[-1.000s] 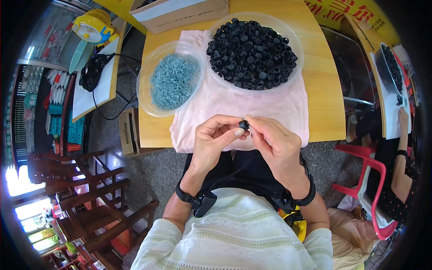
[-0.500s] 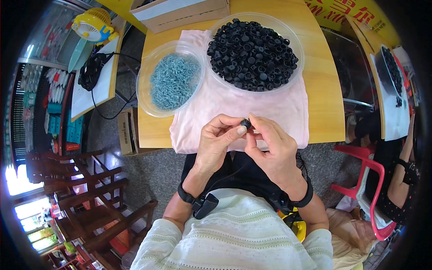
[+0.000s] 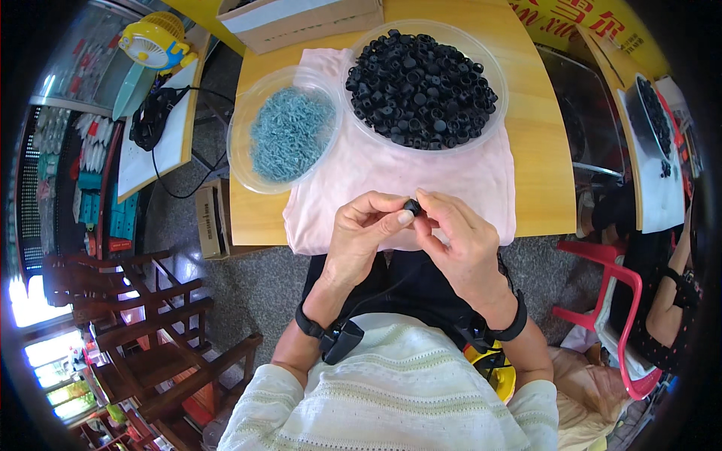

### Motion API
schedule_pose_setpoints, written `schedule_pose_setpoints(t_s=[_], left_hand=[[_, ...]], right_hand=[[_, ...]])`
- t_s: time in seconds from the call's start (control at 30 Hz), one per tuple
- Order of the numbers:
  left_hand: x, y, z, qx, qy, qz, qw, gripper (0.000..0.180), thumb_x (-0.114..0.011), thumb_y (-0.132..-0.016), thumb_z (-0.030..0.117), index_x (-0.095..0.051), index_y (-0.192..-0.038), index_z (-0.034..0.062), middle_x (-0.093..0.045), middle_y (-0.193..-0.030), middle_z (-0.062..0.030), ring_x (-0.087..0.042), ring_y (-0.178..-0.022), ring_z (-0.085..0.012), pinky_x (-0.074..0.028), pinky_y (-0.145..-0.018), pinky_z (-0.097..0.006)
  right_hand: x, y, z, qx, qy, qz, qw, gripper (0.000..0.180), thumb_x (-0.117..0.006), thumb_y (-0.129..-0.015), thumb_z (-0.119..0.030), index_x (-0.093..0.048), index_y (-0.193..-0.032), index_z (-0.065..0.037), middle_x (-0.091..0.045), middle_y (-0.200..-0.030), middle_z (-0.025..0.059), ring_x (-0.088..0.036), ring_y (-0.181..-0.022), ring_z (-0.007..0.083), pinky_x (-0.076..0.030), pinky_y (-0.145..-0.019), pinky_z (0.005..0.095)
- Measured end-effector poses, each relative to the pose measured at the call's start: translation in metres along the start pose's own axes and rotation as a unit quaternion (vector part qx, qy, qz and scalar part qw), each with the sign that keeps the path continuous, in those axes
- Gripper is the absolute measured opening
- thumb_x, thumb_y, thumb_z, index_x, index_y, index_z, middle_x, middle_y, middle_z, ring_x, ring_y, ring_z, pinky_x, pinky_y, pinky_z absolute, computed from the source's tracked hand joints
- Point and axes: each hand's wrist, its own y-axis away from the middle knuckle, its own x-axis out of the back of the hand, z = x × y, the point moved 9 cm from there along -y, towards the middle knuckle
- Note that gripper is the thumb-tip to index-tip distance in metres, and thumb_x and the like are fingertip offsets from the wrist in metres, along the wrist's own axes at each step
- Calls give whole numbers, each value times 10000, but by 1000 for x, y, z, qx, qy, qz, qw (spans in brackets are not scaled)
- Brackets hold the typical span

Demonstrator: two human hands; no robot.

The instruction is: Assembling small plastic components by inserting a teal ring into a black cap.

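A small black plastic cap is held over the near part of a pink cloth. My left hand pinches it between thumb and forefinger. From the other side, my right hand has its fingertips closed against the cap, which partly hides it. Beyond my hands, a large clear bowl holds a heap of black plastic caps. To its left stands a smaller clear tub with many small bluish-silver screws. Both containers rest partly on the cloth.
The wooden table carries a cardboard box at its far edge. Another box sits on the floor at left, near wooden chairs. At right are a red chair and another person's arm.
The cap has turned slightly between my fingertips. My right hand's lower fingers have shifted a little; my left hand keeps nearly the same pinch.
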Motion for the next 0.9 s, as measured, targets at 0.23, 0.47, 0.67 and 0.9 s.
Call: schedule_pose_setpoints(t_s=[0.23, 0.47, 0.67, 0.9], left_hand=[[4, -2, 1, -5, -22, -7, 1000, 177, -654, -825, -25, -646, -1000, 0, -665, -976, -98, -634, -898, -153, -505, -840, -283], [-6, -6, 6, -13, -14, -23, 1000, 168, -643, -832, -23, -639, -999, -8, -663, -968, -119, -659, -851, -204, -534, -809, -317], [-4, -4, 0, 5, 7, -16, 1000, 155, -650, -832, -13, -641, -985, 5, -667, -959, -110, -650, -873, -181, -523, -823, -304], [-2, -3, -3, 16, -5, -5, 1000, 151, -659, -830, -7, -648, -978, 21, -669, -975, -90, -624, -912, -132, -488, -854, -271]], right_hand=[[-1, -1, 1, 6, -14, -19, 1000, 340, -666, -723, 75, -604, -1052, 18, -647, -953, 149, -656, -806, 271, -555, -672, 313], [3, -1, 5, -11, -38, -16, 999, 324, -639, -743, 93, -603, -1057, 21, -648, -968, 157, -659, -819, 281, -559, -687, 312], [1, 1, 4, -12, -29, -8, 999, 321, -647, -730, 93, -601, -1040, 23, -648, -958, 162, -663, -802, 270, -561, -672, 311], [0, 3, 8, -40, -36, -2, 999, 351, -676, -694, 80, -598, -1030, 18, -648, -956, 155, -664, -778, 261, -560, -634, 303]])
